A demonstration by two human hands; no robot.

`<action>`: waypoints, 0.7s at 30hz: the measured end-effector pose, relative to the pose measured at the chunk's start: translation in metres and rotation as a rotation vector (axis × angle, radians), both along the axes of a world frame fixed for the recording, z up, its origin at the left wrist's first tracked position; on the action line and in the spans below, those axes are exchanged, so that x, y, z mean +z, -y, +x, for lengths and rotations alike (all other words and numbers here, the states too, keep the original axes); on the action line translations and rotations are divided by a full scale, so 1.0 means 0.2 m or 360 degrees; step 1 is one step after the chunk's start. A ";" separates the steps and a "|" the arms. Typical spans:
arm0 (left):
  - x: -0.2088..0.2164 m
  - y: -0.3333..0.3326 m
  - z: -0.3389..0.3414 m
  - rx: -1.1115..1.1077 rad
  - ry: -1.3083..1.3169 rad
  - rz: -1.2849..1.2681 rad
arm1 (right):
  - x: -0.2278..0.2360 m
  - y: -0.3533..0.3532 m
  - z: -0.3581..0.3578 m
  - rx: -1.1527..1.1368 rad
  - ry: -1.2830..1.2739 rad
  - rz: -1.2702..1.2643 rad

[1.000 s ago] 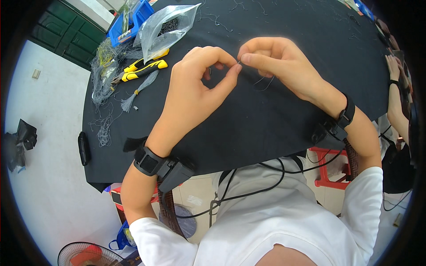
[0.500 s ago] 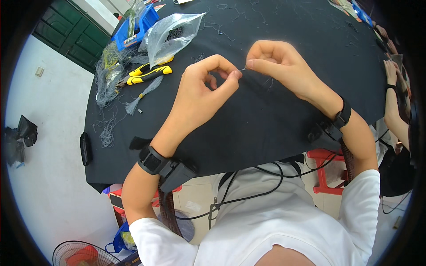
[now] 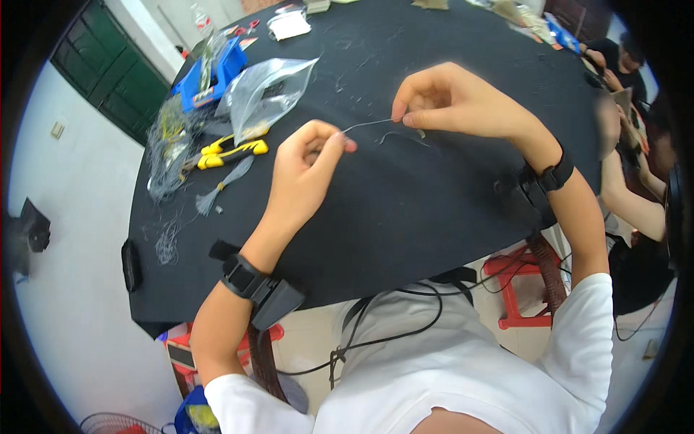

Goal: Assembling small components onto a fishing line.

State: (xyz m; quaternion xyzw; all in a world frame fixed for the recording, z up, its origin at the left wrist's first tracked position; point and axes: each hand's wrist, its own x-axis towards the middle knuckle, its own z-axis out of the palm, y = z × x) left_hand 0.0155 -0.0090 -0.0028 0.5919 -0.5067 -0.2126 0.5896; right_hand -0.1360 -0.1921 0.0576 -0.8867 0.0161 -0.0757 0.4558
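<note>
A thin grey thread [image 3: 371, 124] runs taut between my two hands, above the black-covered table [image 3: 405, 224]. My left hand [image 3: 307, 163] pinches its left end between thumb and forefinger. At the other end, my right hand [image 3: 455, 101] pinches it the same way, slightly higher in view. A loose tail of similar thread hangs below the right fingertips. Left of my left hand lie yellow-and-black pliers [image 3: 233, 153] and a tied bundle of grey threads [image 3: 225, 185]. Beyond them is an open clear plastic bag [image 3: 264, 98] with small dark pieces inside.
A blue bin [image 3: 225, 64] stands at the far left, beside a tangled heap of grey thread [image 3: 170, 148]. A black pouch [image 3: 131, 265] lies at the left table edge. Other people sit at the right, one bare arm [image 3: 629, 192] showing. Black cables [image 3: 405, 334] cross my lap.
My hands have drawn apart, the left moving left and down, and a longer stretch of thread now shows between them. The whole view has shifted slightly, showing more of the table's far side.
</note>
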 end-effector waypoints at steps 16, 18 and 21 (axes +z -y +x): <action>0.02 -0.01 -0.08 -0.0438 -0.0284 0.0451 | 0.43 0.35 -0.39 -0.0546 -0.0439 -0.0655; 0.03 -0.01 -0.07 -0.0440 -0.0326 0.0481 | 0.45 0.57 -0.44 -0.0674 -0.0295 -0.0874; 0.04 0.02 -0.06 -0.0423 -0.0344 0.0590 | 0.56 0.87 -0.51 -0.0873 -0.0580 -0.0551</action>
